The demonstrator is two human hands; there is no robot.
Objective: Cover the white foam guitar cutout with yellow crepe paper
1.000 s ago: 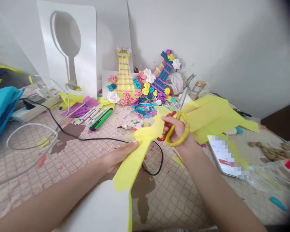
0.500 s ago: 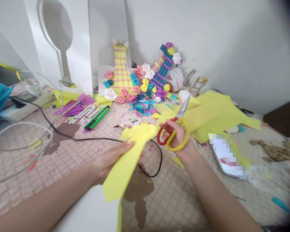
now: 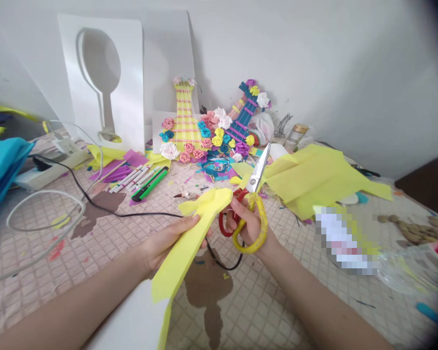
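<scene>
My left hand (image 3: pixel 168 240) is closed on a long strip of yellow foam sheet (image 3: pixel 193 233), which hangs from its fingers down toward the lower edge of the view. My right hand (image 3: pixel 246 226) grips scissors (image 3: pixel 250 206) with red and yellow handle loops; the blades point up and away, close beside the strip's upper end. Behind the scissors a larger cut yellow sheet (image 3: pixel 314 177) lies flat on the table.
A black cable (image 3: pixel 131 211) runs across the pink tiled tabletop. Two flower-covered paper guitars (image 3: pixel 211 126) lean on the wall. Markers and a green utility knife (image 3: pixel 148 181) lie left of centre. A white cut-out board (image 3: pixel 105 78) stands behind. A phone (image 3: pixel 345 238) lies right.
The strip has come free of the large yellow sheet. My right hand with the scissors has drawn back toward me and leftward, and the blades now point upward beside the strip.
</scene>
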